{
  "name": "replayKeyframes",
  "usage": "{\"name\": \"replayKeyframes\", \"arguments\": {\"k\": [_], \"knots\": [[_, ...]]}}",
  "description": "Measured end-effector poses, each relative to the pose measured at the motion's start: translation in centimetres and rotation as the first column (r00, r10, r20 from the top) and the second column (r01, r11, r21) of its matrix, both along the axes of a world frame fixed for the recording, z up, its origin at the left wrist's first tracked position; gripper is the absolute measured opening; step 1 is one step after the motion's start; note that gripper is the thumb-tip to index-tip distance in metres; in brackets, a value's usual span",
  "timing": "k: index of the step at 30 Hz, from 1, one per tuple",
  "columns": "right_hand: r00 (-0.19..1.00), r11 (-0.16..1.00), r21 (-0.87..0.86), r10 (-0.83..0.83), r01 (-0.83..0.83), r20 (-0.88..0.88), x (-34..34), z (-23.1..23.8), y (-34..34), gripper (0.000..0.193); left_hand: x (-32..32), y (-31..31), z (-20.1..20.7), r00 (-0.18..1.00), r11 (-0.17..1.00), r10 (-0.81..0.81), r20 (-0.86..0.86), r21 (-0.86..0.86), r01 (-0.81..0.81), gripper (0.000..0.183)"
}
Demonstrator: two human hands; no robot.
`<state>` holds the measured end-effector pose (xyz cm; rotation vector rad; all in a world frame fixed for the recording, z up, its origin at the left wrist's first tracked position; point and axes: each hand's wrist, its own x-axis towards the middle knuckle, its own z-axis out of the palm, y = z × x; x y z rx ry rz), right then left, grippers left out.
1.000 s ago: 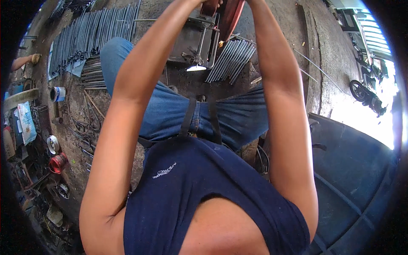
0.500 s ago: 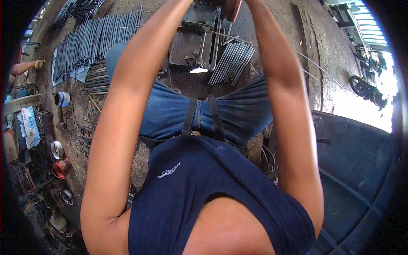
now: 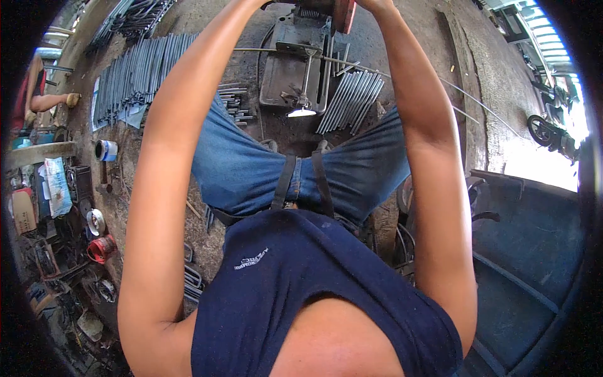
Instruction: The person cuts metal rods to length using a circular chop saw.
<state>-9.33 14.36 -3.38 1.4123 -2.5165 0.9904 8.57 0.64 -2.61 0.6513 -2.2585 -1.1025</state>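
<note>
Where we are: We sit low with our knees wide apart and look down past our dark blue shirt and blue jeans.

Our arms: Both arms go straight up and away from us to the top edge of the picture.

The red tool: A red tool (image 3: 344, 14) peeks in at the very top, just between our two arms. Most of it is cut off.

Left hand: Our left hand (image 3: 260, 3) is cut off by the top edge. We only see the wrist. We cannot tell what the fingers are doing.

Right hand: Our right hand (image 3: 375, 5) sits just beside the red tool, on its right side. It is the nearer hand. It seems to touch the tool, but the fingers are out of sight, so we cannot tell if they are closed or spread.

The long rod: A thin metal rod (image 3: 352, 61) lies across the floor in front of us. It runs from left to right, under both arms, and goes on far to the right.

The metal plate: A dark metal plate (image 3: 276, 81) lies flat on the floor, straight below the red tool and between our knees.

Grey bars: A bunch of short grey bars (image 3: 352, 100) lies just to the right of the plate. A big row of long bars (image 3: 129, 85) lies well apart on the left.

Someone else: Another person's arm (image 3: 53, 100) shows at the far left edge.
</note>
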Motion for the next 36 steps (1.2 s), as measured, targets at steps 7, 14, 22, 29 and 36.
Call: {"name": "replayKeyframes", "arguments": {"k": [7,14,22,29,36], "knots": [[0.990,0.902,-0.423,-0.127,0.089,-0.063,7.9,-3.7,2.2,0.035,11.2,0.4,5.2,0.883,0.996,-0.091,0.460,0.038,0.083,0.070],[0.561,0.919,0.266,-0.061,-0.292,0.826,21.2,-23.0,1.4,0.033,15.9,-1.7,2.8,0.675,0.985,-0.121,0.727,0.005,0.171,0.077],[-0.653,0.445,0.692,-0.266,0.569,0.709,18.1,-37.5,8.2,0.033,16.7,-5.9,-4.0,0.495,0.954,-0.026,0.868,-0.127,0.273,0.072],[-0.615,0.680,0.578,-0.231,0.452,0.754,19.2,-41.3,10.3,0.018,15.5,-3.7,1.2,0.645,0.978,-0.031,0.763,-0.111,0.178,0.067],[-0.654,0.509,0.579,-0.041,0.637,0.755,19.6,-40.0,9.0,0.013,14.9,-1.6,3.9,0.583,0.979,-0.023,0.812,-0.099,0.177,0.067]]}}
